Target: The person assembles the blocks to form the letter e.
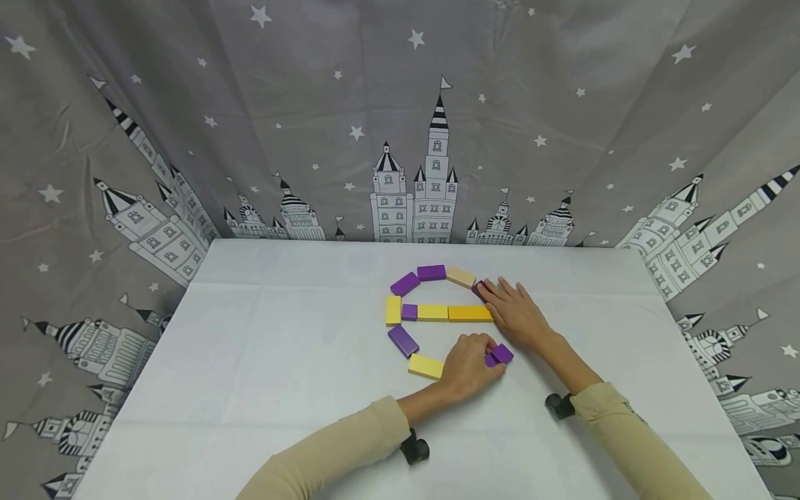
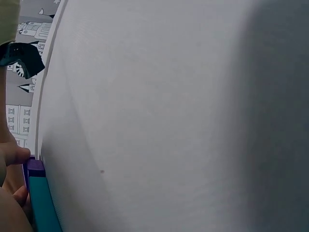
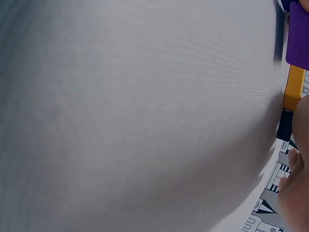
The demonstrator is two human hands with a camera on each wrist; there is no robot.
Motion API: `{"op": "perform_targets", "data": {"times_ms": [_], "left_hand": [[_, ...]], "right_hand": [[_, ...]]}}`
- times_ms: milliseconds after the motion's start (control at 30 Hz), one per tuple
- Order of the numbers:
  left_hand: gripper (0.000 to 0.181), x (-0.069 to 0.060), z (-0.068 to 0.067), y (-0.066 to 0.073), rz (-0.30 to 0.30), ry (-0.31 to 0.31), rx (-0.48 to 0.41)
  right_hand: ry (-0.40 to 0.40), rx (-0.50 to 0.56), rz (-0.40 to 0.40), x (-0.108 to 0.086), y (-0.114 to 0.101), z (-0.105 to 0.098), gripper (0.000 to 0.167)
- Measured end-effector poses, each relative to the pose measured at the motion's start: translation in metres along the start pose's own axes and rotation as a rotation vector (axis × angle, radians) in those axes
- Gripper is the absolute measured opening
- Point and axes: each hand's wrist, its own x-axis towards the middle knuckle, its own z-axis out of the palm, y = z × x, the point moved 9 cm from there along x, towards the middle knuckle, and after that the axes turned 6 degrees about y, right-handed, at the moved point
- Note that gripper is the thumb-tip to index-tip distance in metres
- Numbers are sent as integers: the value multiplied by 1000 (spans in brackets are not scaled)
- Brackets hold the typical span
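Note:
Small rectangular blocks form a rounded outline with a bar across its middle. My left hand is at the outline's near side, its fingers curled on a purple block. Another bit of purple shows beside that block, partly covered by the fingers. In the left wrist view, a purple block end sits by the fingertips, a teal-looking face below it. My right hand lies with extended fingers over a dark purple block at the upper right and the right end of the orange block.
A yellow block lies left of my left hand. Purple and yellow blocks make the outline's left side; purple and tan ones its top. The white table meets a grey castle-print curtain.

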Motion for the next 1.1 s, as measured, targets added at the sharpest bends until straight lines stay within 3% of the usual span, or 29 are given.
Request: {"op": "perform_targets", "data": {"times_ms": [300, 533, 1100], "left_hand": [[33, 0, 0, 2, 24, 4, 58], [34, 0, 1, 3, 23, 4, 78], [33, -1, 1, 4, 30, 6, 89]], "right_hand": [[20, 8, -6, 0, -1, -1, 49], [82, 12, -44, -1, -5, -8, 46], [-2, -3, 6, 1, -2, -2, 49]]}}
